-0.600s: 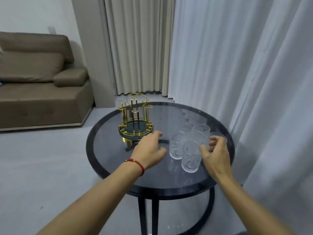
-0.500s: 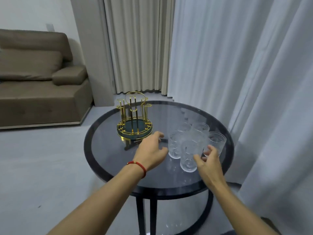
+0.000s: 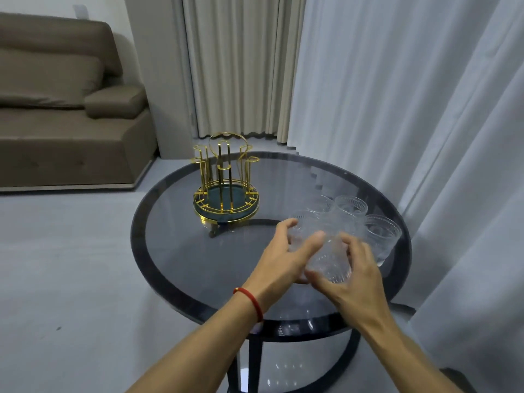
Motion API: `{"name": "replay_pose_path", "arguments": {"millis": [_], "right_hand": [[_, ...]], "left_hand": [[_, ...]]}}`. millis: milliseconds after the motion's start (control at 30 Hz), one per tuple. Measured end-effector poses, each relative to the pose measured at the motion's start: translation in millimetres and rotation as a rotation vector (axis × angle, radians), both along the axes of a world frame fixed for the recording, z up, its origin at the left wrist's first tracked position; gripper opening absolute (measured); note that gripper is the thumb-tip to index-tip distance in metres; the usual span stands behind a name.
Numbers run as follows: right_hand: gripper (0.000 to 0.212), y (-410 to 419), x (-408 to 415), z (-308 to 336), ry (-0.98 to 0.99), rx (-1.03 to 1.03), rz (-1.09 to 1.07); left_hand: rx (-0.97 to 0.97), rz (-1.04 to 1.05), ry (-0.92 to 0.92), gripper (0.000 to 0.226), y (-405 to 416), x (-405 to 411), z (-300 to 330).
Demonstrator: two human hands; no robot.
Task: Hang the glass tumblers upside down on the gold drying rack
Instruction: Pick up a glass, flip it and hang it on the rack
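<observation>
The gold drying rack (image 3: 226,194), with upright pegs and a dark round base, stands bare at the back left of the round glass table (image 3: 170,282). Several clear patterned glass tumblers (image 3: 381,236) stand upright in a cluster at the table's right side. My right hand (image 3: 360,282) wraps the front tumbler (image 3: 330,262), which looks tilted and blurred. My left hand (image 3: 280,262) is right beside it with fingers spread, thumb against the same tumbler and fingertips by a neighbouring glass (image 3: 299,231). Both hands are right of and nearer than the rack.
A brown sofa (image 3: 62,123) stands on the left, across the grey floor. White sheer curtains (image 3: 397,109) hang close behind and right of the table, with beige drapes (image 3: 235,66) at the back. The table stands on dark legs (image 3: 255,361).
My right hand closed around the front tumbler and drew it nearer. My left hand slid right, from in front of the rack to that tumbler.
</observation>
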State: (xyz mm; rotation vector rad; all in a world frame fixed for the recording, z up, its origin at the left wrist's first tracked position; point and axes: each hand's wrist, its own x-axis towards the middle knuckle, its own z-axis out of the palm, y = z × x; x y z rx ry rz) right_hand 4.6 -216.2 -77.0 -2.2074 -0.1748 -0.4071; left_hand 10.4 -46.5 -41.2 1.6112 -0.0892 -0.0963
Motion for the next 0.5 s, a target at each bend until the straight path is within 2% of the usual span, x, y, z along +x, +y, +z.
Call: {"name": "replay_pose_path", "arguments": {"millis": [33, 100, 167, 233, 267, 333, 400, 433, 500], "right_hand": [[0.085, 5.6, -1.4, 5.3, -0.033, -0.011, 0.049], [0.089, 22.4, 2.1, 14.1, -0.11, -0.04, 0.102], [0.09, 40.6, 9.0, 21.5, -0.133, -0.003, 0.134], [0.085, 56.2, 14.4, 30.2, -0.042, 0.145, 0.177], [0.078, 62.7, 17.4, 33.5, 0.02, 0.21, 0.204], [0.061, 73.4, 25.0, 37.2, 0.053, 0.215, 0.223], [0.053, 83.4, 34.4, 41.9, -0.009, 0.158, 0.189], [0.053, 87.4, 39.9, 44.9, -0.046, 0.135, 0.163], [0.054, 91.9, 57.0, 52.6, -0.105, 0.105, 0.104]], "left_hand": [[0.023, 0.001, -0.026, 0.085, 1.7, -1.8, 1.8], [0.009, 0.122, -0.086, 0.074, 11.3, 1.2, 7.3], [-0.204, 0.204, -0.04, 0.061, 26.7, 8.6, 11.5], [-0.445, 0.172, 0.016, 0.06, 44.8, 16.9, 9.3], [-0.535, 0.134, 0.018, 0.059, 52.6, 19.9, 7.0], [-0.617, 0.062, 0.022, 0.055, 63.1, 26.2, 1.9], [-0.584, 0.091, -0.018, 0.044, 70.7, 35.1, -5.5], [-0.5, 0.179, -0.053, 0.036, 74.7, 41.1, -9.6], [-0.113, 0.438, -0.156, 0.03, 86.9, 56.2, -23.8]]}}
